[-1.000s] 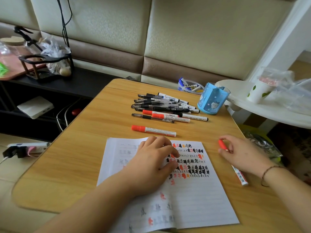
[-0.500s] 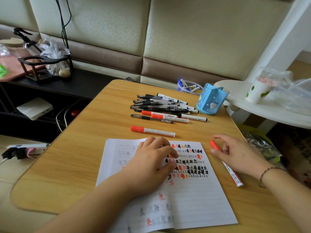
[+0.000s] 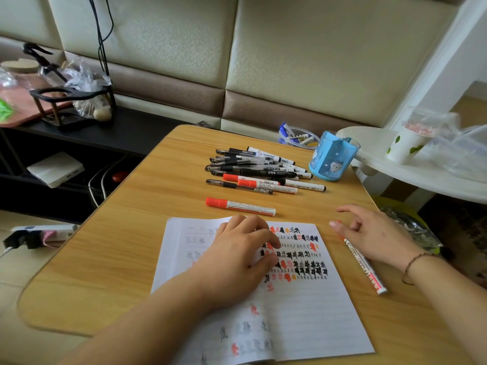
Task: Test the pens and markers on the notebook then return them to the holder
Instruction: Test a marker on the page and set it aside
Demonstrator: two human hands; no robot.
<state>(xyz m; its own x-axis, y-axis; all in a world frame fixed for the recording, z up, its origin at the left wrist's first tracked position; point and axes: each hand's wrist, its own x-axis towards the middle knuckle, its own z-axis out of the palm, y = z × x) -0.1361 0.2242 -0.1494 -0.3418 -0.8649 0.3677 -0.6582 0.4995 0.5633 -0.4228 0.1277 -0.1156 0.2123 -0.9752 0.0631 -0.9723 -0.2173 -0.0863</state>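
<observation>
An open lined notebook [image 3: 297,320], scribbled with black and red test marks, lies on the wooden table [image 3: 126,254]. My left hand [image 3: 242,256] presses flat on its page. My right hand [image 3: 374,235] lies over a red-capped white marker [image 3: 365,267] just right of the notebook, fingers loosely spread, thumb by the red cap. Another red-capped marker [image 3: 239,206] lies alone above the notebook. Behind it is a pile of pens and markers [image 3: 258,168]. The blue pen holder [image 3: 333,158] stands at the table's far right.
A clear tub of markers [image 3: 295,137] sits behind the holder. A white side table [image 3: 411,172] with a paper cup [image 3: 405,143] and plastic bags adjoins on the right. A black shelf [image 3: 87,133] with clutter is to the left, a power strip [image 3: 39,233] on the floor.
My right hand has loosened over the marker, its fingers spreading, and the marker has shifted slightly. My left hand stays on the notebook.
</observation>
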